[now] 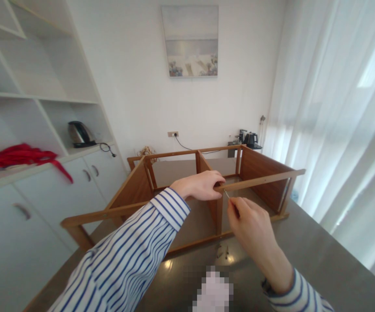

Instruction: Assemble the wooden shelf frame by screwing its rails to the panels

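A brown wooden shelf frame (265, 179) lies on its side on a grey table, with panels across it at both ends and in the middle. My left hand (203, 184) is closed over the near upper rail where the middle panel (219, 214) meets it. Just to the right, my right hand (250, 221) pinches a thin metal tool (227, 194), which looks like a hex key. Its tip touches the rail beside that joint; whether it sits in a screw head is too small to tell. Small metal screws (226, 252) lie on the table below.
The grey table (314, 247) extends to the right, near white curtains (333, 130). White cabinets (44, 208) stand at left, with red cloth (21, 157) and a kettle (79, 134) on them. A black kettle (251, 139) is at the back. A blurred patch covers the lower middle.
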`<action>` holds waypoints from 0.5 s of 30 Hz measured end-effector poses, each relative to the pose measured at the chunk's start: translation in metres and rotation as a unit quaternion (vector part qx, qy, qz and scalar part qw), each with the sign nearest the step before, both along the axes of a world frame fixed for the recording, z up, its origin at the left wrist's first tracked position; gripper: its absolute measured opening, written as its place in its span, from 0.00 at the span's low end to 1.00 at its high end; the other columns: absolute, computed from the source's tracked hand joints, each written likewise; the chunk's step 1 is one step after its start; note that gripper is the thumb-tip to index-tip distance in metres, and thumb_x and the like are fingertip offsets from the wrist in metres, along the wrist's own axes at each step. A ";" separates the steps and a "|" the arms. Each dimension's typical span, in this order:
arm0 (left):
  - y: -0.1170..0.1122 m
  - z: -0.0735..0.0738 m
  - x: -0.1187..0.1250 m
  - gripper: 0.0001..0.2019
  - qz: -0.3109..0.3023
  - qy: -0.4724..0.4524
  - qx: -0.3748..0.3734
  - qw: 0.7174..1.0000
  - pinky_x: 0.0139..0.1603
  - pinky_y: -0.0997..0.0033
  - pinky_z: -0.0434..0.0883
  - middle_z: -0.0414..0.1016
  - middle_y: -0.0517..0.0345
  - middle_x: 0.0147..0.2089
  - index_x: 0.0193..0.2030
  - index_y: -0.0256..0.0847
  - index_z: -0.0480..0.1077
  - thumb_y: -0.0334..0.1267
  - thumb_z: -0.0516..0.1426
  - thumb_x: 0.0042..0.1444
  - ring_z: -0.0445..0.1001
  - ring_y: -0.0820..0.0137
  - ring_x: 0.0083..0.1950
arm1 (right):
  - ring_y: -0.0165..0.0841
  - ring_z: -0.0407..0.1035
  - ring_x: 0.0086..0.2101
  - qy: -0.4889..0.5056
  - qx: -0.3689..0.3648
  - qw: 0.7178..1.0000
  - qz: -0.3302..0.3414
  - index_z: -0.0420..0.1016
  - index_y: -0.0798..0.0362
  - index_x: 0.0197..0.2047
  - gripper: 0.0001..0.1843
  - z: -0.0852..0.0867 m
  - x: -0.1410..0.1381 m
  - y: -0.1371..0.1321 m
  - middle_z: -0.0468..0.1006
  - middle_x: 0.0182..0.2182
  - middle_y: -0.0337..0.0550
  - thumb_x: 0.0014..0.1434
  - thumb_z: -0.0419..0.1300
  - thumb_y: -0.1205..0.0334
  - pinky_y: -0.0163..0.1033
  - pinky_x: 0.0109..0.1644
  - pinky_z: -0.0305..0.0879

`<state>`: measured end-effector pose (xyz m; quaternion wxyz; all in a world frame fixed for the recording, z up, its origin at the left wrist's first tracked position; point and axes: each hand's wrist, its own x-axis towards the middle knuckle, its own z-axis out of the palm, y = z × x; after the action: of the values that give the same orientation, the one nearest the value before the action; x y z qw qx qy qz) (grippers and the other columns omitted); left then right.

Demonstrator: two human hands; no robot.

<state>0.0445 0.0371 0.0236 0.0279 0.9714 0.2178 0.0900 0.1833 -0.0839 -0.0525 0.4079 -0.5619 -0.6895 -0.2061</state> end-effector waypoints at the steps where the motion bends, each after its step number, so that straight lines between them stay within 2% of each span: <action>1: 0.000 0.000 0.000 0.19 -0.001 0.000 0.001 1.000 0.49 0.71 0.66 0.72 0.49 0.48 0.48 0.35 0.71 0.40 0.57 0.49 0.71 0.66 0.47 | 0.30 0.67 0.25 0.032 -0.014 0.999 0.006 0.69 0.52 0.29 0.10 -0.001 -0.001 0.001 0.72 0.22 0.39 0.61 0.51 0.66 0.35 0.30 0.54; 5: 0.000 0.000 0.000 0.18 -0.005 0.003 -0.001 1.000 0.48 0.71 0.66 0.72 0.49 0.48 0.47 0.35 0.71 0.40 0.57 0.50 0.71 0.66 0.46 | 0.30 0.68 0.22 0.149 -0.055 0.987 0.032 0.72 0.53 0.38 0.08 -0.002 -0.003 0.002 0.75 0.22 0.37 0.60 0.52 0.64 0.34 0.27 0.56; 8: 0.000 0.000 0.000 0.19 -0.004 0.002 -0.003 1.000 0.48 0.70 0.66 0.71 0.48 0.49 0.48 0.34 0.71 0.42 0.56 0.50 0.71 0.65 0.47 | 0.29 0.67 0.20 0.219 -0.083 0.969 0.072 0.74 0.52 0.40 0.10 -0.004 -0.002 0.004 0.75 0.21 0.36 0.60 0.53 0.60 0.34 0.25 0.57; 11: -0.001 0.001 0.000 0.20 -0.002 0.006 -0.006 1.000 0.48 0.70 0.66 0.71 0.47 0.49 0.48 0.34 0.70 0.43 0.56 0.51 0.71 0.65 0.47 | 0.30 0.70 0.24 0.286 -0.111 0.942 0.136 0.76 0.52 0.39 0.13 -0.006 0.000 0.005 0.78 0.25 0.40 0.60 0.54 0.55 0.34 0.26 0.62; 15: -0.002 0.001 0.000 0.20 0.000 0.008 -0.006 1.000 0.48 0.70 0.66 0.71 0.47 0.50 0.49 0.34 0.70 0.42 0.57 0.51 0.71 0.64 0.48 | 0.33 0.73 0.30 0.349 -0.156 0.901 0.205 0.76 0.53 0.43 0.16 -0.007 0.004 0.005 0.80 0.32 0.44 0.58 0.57 0.52 0.37 0.33 0.68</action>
<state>0.0444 0.0355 0.0251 0.0317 0.9720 0.2182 0.0810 0.1876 -0.0787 -0.0597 0.5628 -0.5001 -0.6267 0.2010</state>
